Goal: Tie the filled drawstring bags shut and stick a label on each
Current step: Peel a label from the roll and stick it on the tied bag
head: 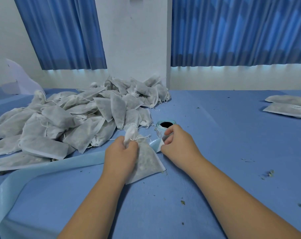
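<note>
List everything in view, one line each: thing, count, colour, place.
pile of bags: many, grey-white, left side of the table
held bag: one, grey-white, near the middle, in front of the pile
label roll: one, white on light blue, mid-table
label: one, white, partly peeled beside the roll
backing strip: one, light blue, trailing from the roll to the near left
flat bags: two, grey-white, far right
crumbs: scattered, greenish, on the table
table: one, blue cover
curtains: two, blue, behind the table
left hand: one, grips the held bag's neck
right hand: one, pinches the label
</note>
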Demonstrator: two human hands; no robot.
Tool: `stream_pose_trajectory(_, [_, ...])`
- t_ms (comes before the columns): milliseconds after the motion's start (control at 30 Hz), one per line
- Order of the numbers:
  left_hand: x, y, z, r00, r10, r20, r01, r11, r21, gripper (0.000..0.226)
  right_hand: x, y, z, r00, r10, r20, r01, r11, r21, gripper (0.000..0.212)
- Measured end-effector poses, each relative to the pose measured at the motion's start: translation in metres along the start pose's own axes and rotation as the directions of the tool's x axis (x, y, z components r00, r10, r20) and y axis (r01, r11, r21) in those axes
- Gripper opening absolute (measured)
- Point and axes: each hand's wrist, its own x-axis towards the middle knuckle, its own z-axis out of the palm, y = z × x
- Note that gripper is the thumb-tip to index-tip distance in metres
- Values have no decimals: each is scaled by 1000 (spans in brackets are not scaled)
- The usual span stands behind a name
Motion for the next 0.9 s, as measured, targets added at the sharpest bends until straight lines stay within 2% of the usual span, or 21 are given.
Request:
stream_pose_trajectory(100, [1, 0, 0, 1000, -9, -7, 9, 1000, 18, 23, 0, -1, -3, 998, 62, -18, -62, 998, 13, 29])
stream_pose_trajectory(233, [2, -1, 1, 1000, -3, -4, 3, 999, 41, 25, 0, -2, -6, 993, 100, 60, -102, 995, 22, 20])
stream_pose_trajectory(567, [1, -3, 3, 1000, 22, -15, -21, 998, 56, 24, -2, -3, -30, 975, 156, 156, -162, 987, 24, 17])
stream_pose_trajectory(700, [1, -2, 5, 997, 81, -8, -80, 995, 58, 25, -6, -1, -47, 968, 143, 205, -183, 964, 194, 25])
stream_pose_trajectory(833, [-5, 8, 5, 947, 319, -30, -318, 948, 18, 18, -14, 0, -72, 957, 19, 288, -155, 876, 457, 30])
stream_pose_trajectory(900, [-12, 16, 7, 914, 405, 5, -405, 914, -24, 22, -17, 1, -86, 948, -47, 315, -144, 820, 554, 28])
